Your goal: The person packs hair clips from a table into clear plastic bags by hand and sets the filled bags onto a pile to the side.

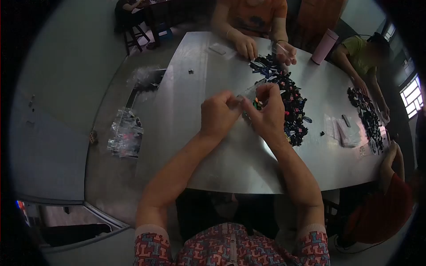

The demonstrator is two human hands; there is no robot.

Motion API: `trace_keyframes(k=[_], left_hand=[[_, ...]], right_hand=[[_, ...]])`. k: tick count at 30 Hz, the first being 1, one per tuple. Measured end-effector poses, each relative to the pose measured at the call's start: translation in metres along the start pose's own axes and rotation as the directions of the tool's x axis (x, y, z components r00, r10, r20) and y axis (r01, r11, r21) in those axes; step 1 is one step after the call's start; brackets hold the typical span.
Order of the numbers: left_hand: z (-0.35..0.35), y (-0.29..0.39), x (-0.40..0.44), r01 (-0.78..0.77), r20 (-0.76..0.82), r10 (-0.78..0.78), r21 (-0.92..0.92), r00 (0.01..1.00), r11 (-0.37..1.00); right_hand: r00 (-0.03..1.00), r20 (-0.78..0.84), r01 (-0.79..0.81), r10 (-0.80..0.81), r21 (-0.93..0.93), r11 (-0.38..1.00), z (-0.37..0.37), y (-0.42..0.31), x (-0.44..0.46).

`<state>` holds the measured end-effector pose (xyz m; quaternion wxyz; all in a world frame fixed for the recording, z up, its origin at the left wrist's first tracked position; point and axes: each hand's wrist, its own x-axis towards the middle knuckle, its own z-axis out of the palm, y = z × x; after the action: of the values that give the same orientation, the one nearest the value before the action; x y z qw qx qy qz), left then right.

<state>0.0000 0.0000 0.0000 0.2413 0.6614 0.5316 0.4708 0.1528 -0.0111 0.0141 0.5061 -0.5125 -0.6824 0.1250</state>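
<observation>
Above the metal table, both hands meet at a small clear plastic bag (251,91). My left hand (216,114) is closed, its thumb and fingertips pinching the bag's near edge. My right hand (271,114) is curled round the bag's other side, thumb close to the left fingertips. Some green and orange bits (258,103) show between the right thumb and fingers; whether they lie inside the bag cannot be told. Just beyond and to the right of my right hand spreads a pile of small dark pieces (295,104) with coloured spots.
The metal table (186,150) holds a second dark pile (367,117), a stack of clear bags (348,132) and a pink bottle (324,46). Filled bags (125,135) lie in a heap left of the table. Co-workers sit across (250,20) and at the right (361,55).
</observation>
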Motion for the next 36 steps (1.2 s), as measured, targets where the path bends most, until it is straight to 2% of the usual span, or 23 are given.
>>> trace_keyframes(k=[2, 3, 5, 6, 8, 9, 10, 11, 13, 15, 17, 18, 19, 21, 23, 26, 29, 31, 32, 36], left_hand=[[0.002, 0.003, -0.002, -0.145, -0.088, 0.154, 0.098, 0.984, 0.985], [0.007, 0.001, -0.001, -0.128, -0.115, 0.139, 0.096, 0.984, 0.987], [0.008, -0.001, -0.002, -0.27, -0.153, 0.292, 0.15, 0.944, 0.951], [0.004, 0.002, -0.005, -0.238, -0.138, 0.253, 0.117, 0.958, 0.964], [0.006, 0.002, -0.006, -0.283, -0.138, 0.288, 0.057, 0.948, 0.957], [0.004, 0.004, -0.007, -0.282, -0.116, 0.293, 0.102, 0.949, 0.954], [0.005, 0.006, -0.008, -0.288, -0.116, 0.292, 0.051, 0.949, 0.956], [0.006, 0.007, -0.009, -0.294, -0.119, 0.292, -0.007, 0.949, 0.956], [0.005, 0.008, -0.009, -0.275, -0.095, 0.274, 0.006, 0.957, 0.961], [0.007, 0.005, -0.009, -0.315, -0.102, 0.321, 0.073, 0.942, 0.946], [0.007, 0.003, -0.009, -0.316, -0.127, 0.322, 0.071, 0.938, 0.946], [0.004, 0.004, -0.007, -0.327, -0.17, 0.345, 0.126, 0.923, 0.937], [0.002, 0.004, -0.005, -0.34, -0.21, 0.373, 0.175, 0.904, 0.924], [-0.001, 0.001, -0.001, -0.346, -0.203, 0.37, 0.143, 0.907, 0.927], [-0.004, 0.0, 0.002, -0.324, -0.185, 0.369, 0.233, 0.911, 0.917], [-0.008, -0.001, 0.005, -0.371, -0.223, 0.411, 0.2, 0.884, 0.907], [-0.009, -0.001, 0.007, -0.365, -0.204, 0.403, 0.199, 0.892, 0.91], [-0.01, -0.001, 0.007, -0.382, -0.19, 0.418, 0.199, 0.888, 0.902], [-0.01, -0.001, 0.007, -0.396, -0.177, 0.432, 0.203, 0.884, 0.895], [-0.01, 0.001, 0.005, -0.363, -0.15, 0.389, 0.173, 0.909, 0.915]], right_hand=[[0.999, -0.038, 0.013, -0.013, 0.013, 1.0, 0.003, -0.003, 0.0], [0.999, -0.037, 0.037, -0.037, 0.007, 0.999, 0.004, 0.0, 0.002], [0.999, -0.045, 0.028, -0.026, 0.031, 0.999, 0.006, -0.001, 0.0], [0.999, -0.047, 0.004, -0.001, 0.05, 0.999, 0.008, -0.003, -0.001], [0.999, -0.048, 0.003, 0.001, 0.087, 0.996, 0.007, 0.001, 0.002], [0.999, -0.037, -0.033, 0.036, 0.081, 0.996, 0.007, 0.002, 0.001], [0.997, -0.029, -0.067, 0.07, 0.072, 0.995, 0.008, 0.002, 0.001], [0.998, -0.048, -0.033, 0.037, 0.082, 0.996, 0.008, 0.006, 0.001], [0.998, -0.043, -0.044, 0.049, 0.121, 0.992, 0.009, 0.012, 0.004], [0.998, -0.023, -0.059, 0.063, 0.137, 0.989, 0.011, 0.013, 0.005], [0.999, -0.031, -0.021, 0.023, 0.067, 0.998, 0.009, 0.014, 0.004], [0.999, -0.038, -0.023, 0.025, 0.052, 0.998, 0.008, 0.012, 0.004], [0.999, -0.042, 0.0, -0.001, -0.025, 1.0, 0.009, 0.007, 0.004], [0.999, -0.028, 0.017, -0.021, -0.154, 0.988, 0.005, -0.008, 0.004], [0.999, -0.019, 0.033, -0.036, -0.141, 0.989, 0.007, -0.005, 0.002], [0.998, -0.005, 0.055, -0.056, -0.129, 0.99, 0.011, 0.002, 0.001], [0.991, -0.037, 0.121, -0.128, -0.144, 0.982, 0.012, -0.002, 0.001], [0.914, -0.085, 0.36, -0.397, -0.284, 0.889, 0.011, -0.005, 0.002], [0.872, -0.105, 0.427, -0.477, -0.311, 0.849, 0.012, -0.009, 0.003], [0.84, -0.048, 0.475, -0.541, -0.419, 0.774, 0.015, 0.0, 0.0]])
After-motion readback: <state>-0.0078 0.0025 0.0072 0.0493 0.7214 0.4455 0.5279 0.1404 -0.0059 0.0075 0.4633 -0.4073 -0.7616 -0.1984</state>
